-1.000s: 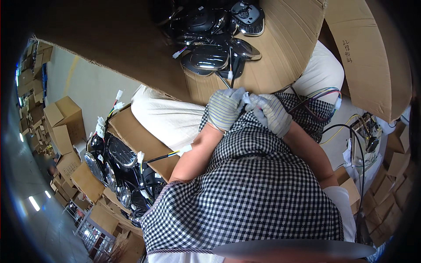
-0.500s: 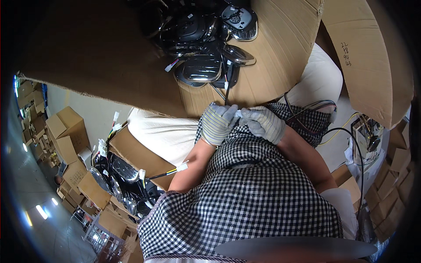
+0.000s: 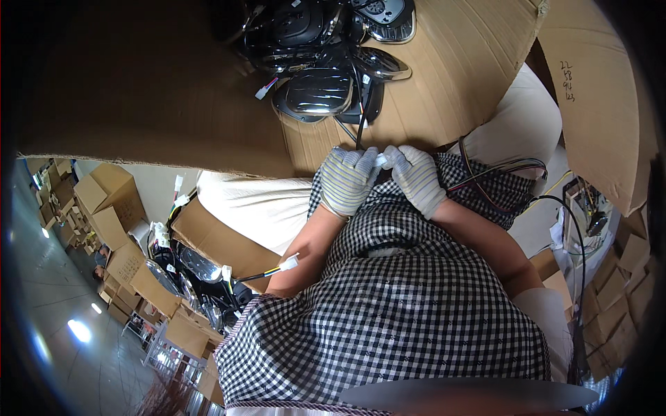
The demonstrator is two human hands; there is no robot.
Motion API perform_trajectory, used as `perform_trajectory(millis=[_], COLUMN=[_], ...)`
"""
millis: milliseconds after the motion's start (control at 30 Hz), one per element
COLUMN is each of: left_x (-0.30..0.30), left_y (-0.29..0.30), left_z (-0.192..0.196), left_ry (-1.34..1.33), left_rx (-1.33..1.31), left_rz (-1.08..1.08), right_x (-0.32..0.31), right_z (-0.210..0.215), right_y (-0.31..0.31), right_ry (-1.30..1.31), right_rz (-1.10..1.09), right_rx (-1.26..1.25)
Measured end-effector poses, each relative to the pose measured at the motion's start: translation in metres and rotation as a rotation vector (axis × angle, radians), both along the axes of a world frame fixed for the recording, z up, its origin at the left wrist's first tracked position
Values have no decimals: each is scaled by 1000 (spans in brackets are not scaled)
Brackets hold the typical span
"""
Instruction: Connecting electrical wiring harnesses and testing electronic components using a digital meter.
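Both hands wear striped grey-white gloves and meet above my lap. My left hand [image 3: 347, 182] is closed, its fingertips on a small white wire connector [image 3: 381, 161]. My right hand [image 3: 419, 182] pinches the same connector from the other side, and fingers hide most of it. A black cable [image 3: 360, 135] runs down from the black-and-chrome lamp units [image 3: 319, 90] toward my left hand. Beside my right wrist, a loop of thin coloured wires [image 3: 479, 182] lies over the checked apron [image 3: 388, 312].
The lamps lie in a large open cardboard box [image 3: 444, 83] before me. At my left, a smaller carton [image 3: 222, 239] holds more lamps [image 3: 198, 267] with white-plugged leads [image 3: 267, 272]. A wired device [image 3: 586, 215] and black cable [image 3: 580, 263] are at my right. Cartons [image 3: 114, 201] stack farther left.
The view has shifted slightly, so the lamps and box sit higher. My hands stay together at the connector; the right thumb and fingers look straighter than before.
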State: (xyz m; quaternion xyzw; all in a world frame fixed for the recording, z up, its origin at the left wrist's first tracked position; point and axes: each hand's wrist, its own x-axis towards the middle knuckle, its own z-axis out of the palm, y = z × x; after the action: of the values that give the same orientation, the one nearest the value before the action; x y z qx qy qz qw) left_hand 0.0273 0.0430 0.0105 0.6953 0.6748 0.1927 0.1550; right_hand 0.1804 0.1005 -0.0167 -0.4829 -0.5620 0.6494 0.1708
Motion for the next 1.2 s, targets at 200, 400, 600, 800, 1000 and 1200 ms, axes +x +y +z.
perform_trajectory(millis=[200,400,600,800,1000,1200], left_x=[-1,-4,-5,-8,-7,-8], left_y=[-8,-10,-4,-4,-10,-6], left_z=[-1,-5,-4,-3,-14,-35], left_ry=[-56,-160,-171,-181,-263,-60], left_rx=[-91,-314,-370,-385,-514,-693], left_rz=[-11,-27,-37,-55,43,-17], right_x=[0,2,1,2,0,1], right_z=[0,-6,-9,-3,1,31], right_y=[0,-2,-3,3,6,36], right_ry=[-272,-319,-351,-336,-216,-367], right_rz=[404,576,601,651,649,260], right_rx=[72,62,48,60,-50,221])
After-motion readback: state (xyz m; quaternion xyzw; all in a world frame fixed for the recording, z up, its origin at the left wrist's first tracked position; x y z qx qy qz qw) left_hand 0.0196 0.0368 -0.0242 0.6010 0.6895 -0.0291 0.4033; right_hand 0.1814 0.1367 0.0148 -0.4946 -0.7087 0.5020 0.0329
